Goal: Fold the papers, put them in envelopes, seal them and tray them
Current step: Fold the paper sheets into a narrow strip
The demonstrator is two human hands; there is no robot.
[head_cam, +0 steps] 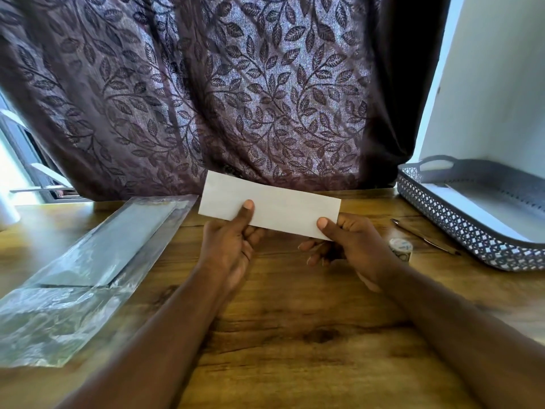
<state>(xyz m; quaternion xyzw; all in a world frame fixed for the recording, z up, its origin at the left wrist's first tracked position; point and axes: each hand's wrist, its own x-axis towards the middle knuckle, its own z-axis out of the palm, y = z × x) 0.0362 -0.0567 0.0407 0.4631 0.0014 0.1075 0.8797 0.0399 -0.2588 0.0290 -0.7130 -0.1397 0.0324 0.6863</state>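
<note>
A long white envelope (283,206) hangs above the middle of the wooden table (295,320), tilted down to the right. My left hand (233,240) pinches its lower edge left of centre, thumb on the front. My right hand (351,240) pinches its lower right corner, thumb on top, fingers behind. I cannot tell whether a paper is inside it. A grey lattice tray (460,228) stands at the right edge of the table with something white and flat lying in it.
A clear plastic packet (88,270) holding white sheets or envelopes lies on the left. A small glue pot (400,249) and a pen (424,236) sit between my right hand and the tray. A leaf-patterned curtain (236,84) hangs behind the table.
</note>
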